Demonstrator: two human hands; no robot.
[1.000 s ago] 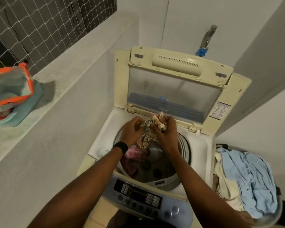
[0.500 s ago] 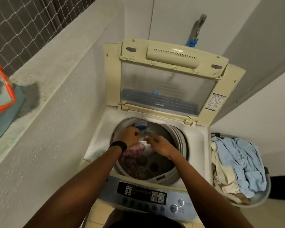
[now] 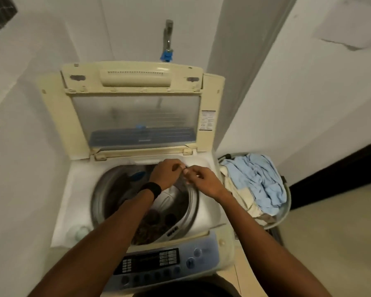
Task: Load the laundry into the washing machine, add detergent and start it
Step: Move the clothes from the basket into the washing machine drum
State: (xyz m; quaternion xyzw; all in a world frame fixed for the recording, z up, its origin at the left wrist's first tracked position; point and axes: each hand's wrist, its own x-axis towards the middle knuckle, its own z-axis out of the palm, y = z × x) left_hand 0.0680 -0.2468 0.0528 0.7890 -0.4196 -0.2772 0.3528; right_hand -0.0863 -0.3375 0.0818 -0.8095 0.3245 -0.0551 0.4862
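Observation:
The top-loading washing machine (image 3: 73,189) stands with its lid (image 3: 135,116) raised against the wall. Dark patterned laundry (image 3: 152,224) lies at the bottom of the steel drum (image 3: 104,196). My left hand (image 3: 167,173), with a black wristband, and my right hand (image 3: 201,183) meet fingertip to fingertip above the drum's back right rim. Their fingers are loosely curled and I see no cloth in either. A laundry basket (image 3: 287,202) to the right of the machine holds a light blue garment (image 3: 257,179) on cream-coloured clothes.
The control panel (image 3: 150,262) with buttons runs along the machine's front edge. A tap (image 3: 167,39) with a blue fitting sits on the wall behind the lid. White walls close in on the left and behind. Tiled floor lies to the right beyond the basket.
The patterned cloth that both hands held over the drum has been let go into it. Both hands have since shifted right, toward the drum's back right rim, and my view has swung right.

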